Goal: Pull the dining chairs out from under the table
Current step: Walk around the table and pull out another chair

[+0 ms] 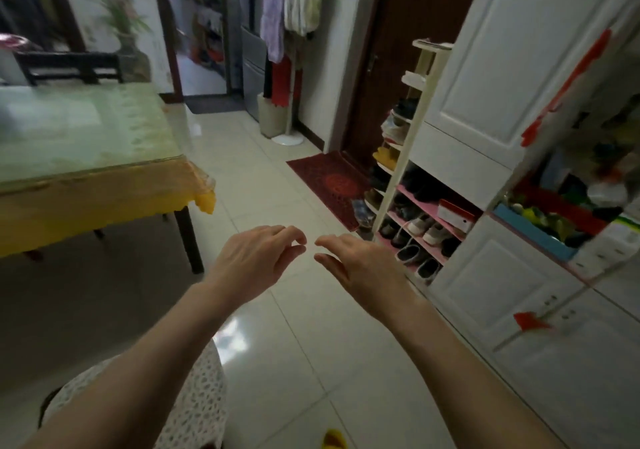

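So, head view only: two bare hands out over the tile floor (298, 362), left hand (258, 258) and right hand (360, 263) side by side, fingertips nearly meeting, both loosely spread with curled fingers and gripping nothing. One dining table (86, 144) sits off to the left with a glass top and a yellow cloth hanging over its edge. I count one dark chair (69, 66), at the table's far side with its backrest poking above the tabletop, well apart from both hands. A round stool with a spotted cover (194, 403) is low down under the left forearm. On the right there's a shoe rack (415, 227), a white cabinet (512, 275), plus one red doormat (329, 185) by a dark door. Pretty blurry overall.
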